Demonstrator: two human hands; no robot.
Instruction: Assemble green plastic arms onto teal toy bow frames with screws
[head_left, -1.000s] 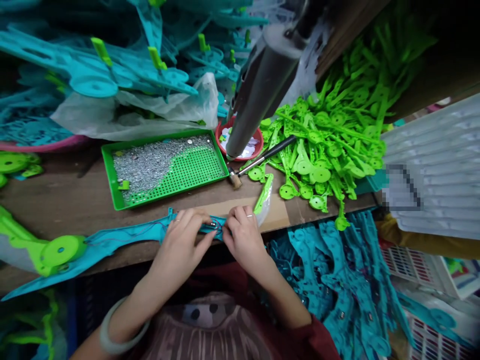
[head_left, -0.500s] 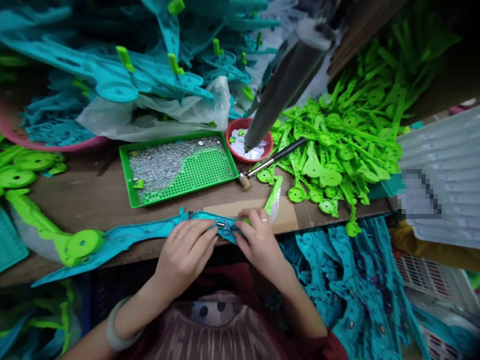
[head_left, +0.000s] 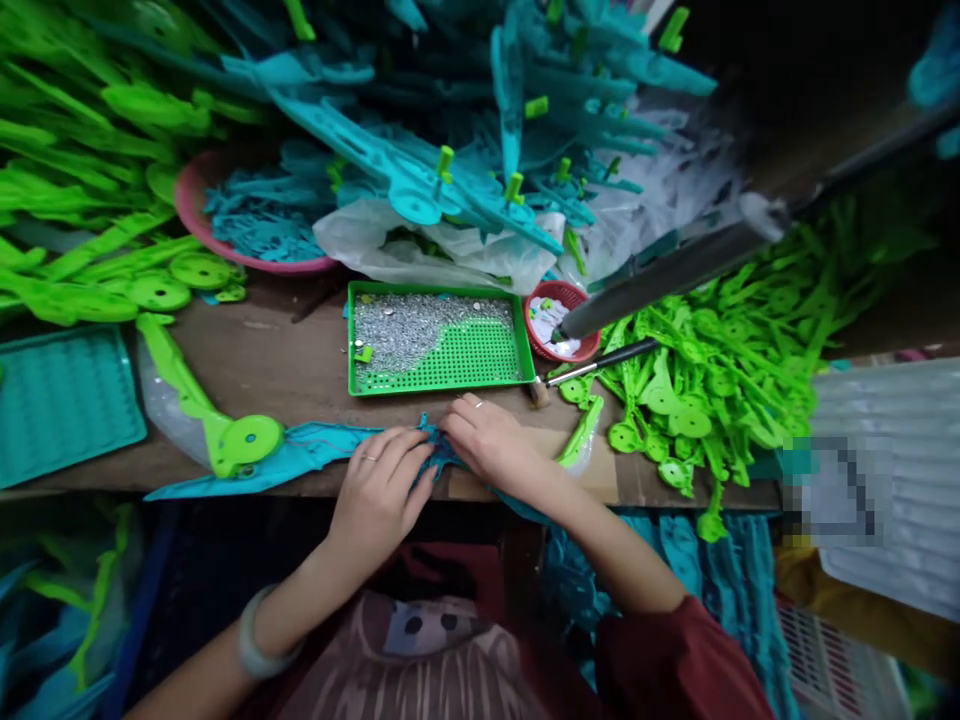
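A long teal plastic part [head_left: 300,455] with thin red wire on it lies along the front edge of the wooden bench [head_left: 292,365]. My left hand [head_left: 379,490] rests on its right end, fingers bent and pressing down. My right hand [head_left: 491,440] lies just right of it, fingers curled over the same end of the part, near the green tray [head_left: 495,385]. A lime green piece with a round disc [head_left: 225,430] lies on the left end of the teal part. What the fingertips pinch is hidden.
The green perforated tray holds several small silver screws. A red bowl [head_left: 577,300] with white bits, a brush [head_left: 600,365] and a grey metal tube [head_left: 675,275] sit to its right. Heaps of lime parts [head_left: 712,380] and teal parts [head_left: 450,180] surround. A teal tray [head_left: 64,400] lies left.
The view has swung left and pulled back. My right hand moved left and up onto the part's end, closer to the green tray; my left hand stays on the teal part.
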